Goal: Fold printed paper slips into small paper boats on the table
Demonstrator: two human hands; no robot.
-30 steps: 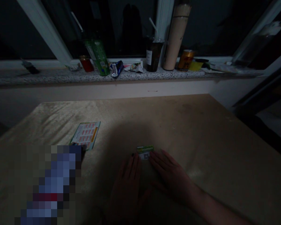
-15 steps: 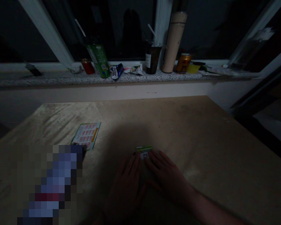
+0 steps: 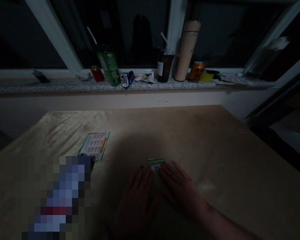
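Your left hand (image 3: 136, 203) and right hand (image 3: 183, 186) lie palm-down, fingers extended, grasping nothing, at seven and four o'clock of the small green-and-white printed rectangular card (image 3: 156, 161) on the broad tan table (image 3: 202, 140). Fingertips meet its near corners; pressure can't be told. You seem to be steadying it; the next move likely calls for light, even contact.

The head camera sits above and behind the left hand (image 3: 136, 196) and right hand (image 3: 182, 186), near both. It faces forward and down, across the tabletop (image 3: 202, 140) to the windowsill (image 3: 190, 86) beyond.
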